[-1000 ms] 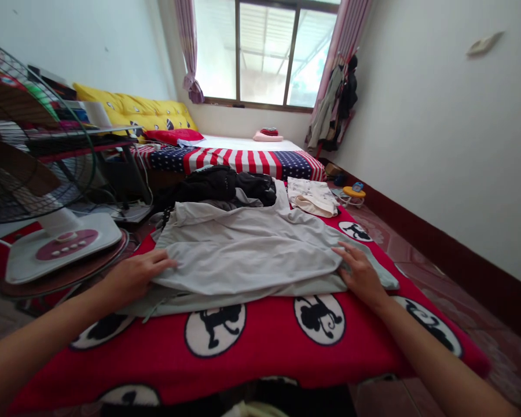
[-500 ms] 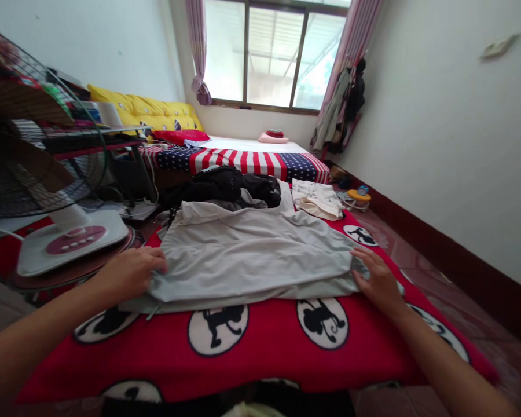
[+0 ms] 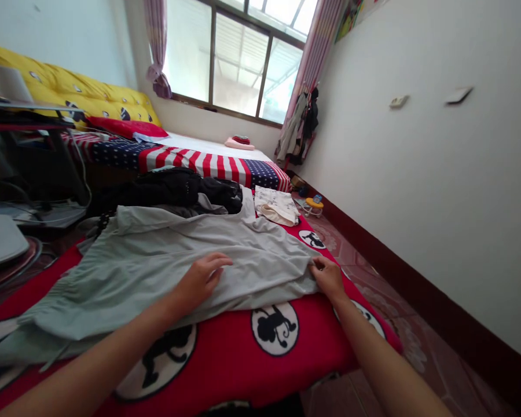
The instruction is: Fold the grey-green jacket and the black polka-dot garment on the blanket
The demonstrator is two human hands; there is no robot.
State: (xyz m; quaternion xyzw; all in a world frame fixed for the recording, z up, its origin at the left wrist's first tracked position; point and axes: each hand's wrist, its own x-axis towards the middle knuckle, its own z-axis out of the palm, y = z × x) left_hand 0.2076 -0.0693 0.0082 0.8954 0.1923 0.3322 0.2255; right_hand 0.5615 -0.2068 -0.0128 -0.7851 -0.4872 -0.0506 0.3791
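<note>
A thin, pale grey-green garment (image 3: 169,260) lies spread across a red blanket (image 3: 226,359) with black-and-white round prints. Its left end is gathered, and a short cord hangs there. My left hand (image 3: 202,279) is over the middle of the cloth, its fingers bent and apart, holding nothing; whether it touches the fabric I cannot tell. At the garment's right end, my right hand (image 3: 327,277) pinches the cloth between thumb and fingers. Dark clothes (image 3: 186,188) are heaped just behind the garment, and a folded white patterned cloth (image 3: 278,204) lies to their right.
Behind stands a bed (image 3: 204,165) with a stars-and-stripes cover and a yellow cushioned backrest (image 3: 87,95). A desk (image 3: 30,116) and a white fan base (image 3: 2,240) are at the left. A yellow stool (image 3: 315,204) stands on the floor near the right wall.
My left hand has let go of the garment's left end and moved right, over its middle. My right hand keeps hold of the right end. The view has turned right.
</note>
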